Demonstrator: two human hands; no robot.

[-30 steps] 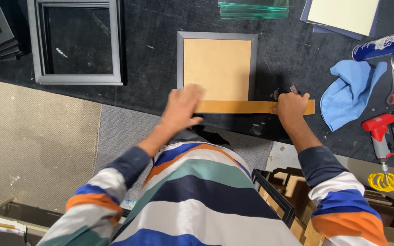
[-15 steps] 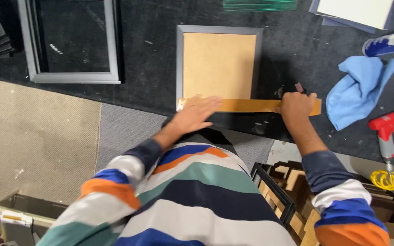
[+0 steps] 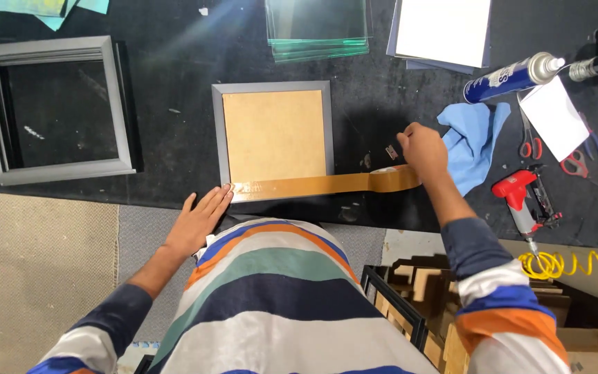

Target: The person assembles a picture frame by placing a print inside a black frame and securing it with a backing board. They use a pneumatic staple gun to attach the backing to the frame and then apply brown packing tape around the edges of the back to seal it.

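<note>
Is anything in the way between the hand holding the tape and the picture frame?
Nothing visible is. The right hand pulls brown tape along the bottom edge of the grey frame, with only bare black tabletop between. The left hand presses the tape's other end. The blue cloth lies beyond the right hand.

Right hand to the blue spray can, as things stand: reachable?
Probably not freely: the right hand grips the brown tape pulled taut across the picture frame. The blue spray can lies close, only the blue cloth between.

Striped long-sleeved top: navy, white, orange, teal.
</note>
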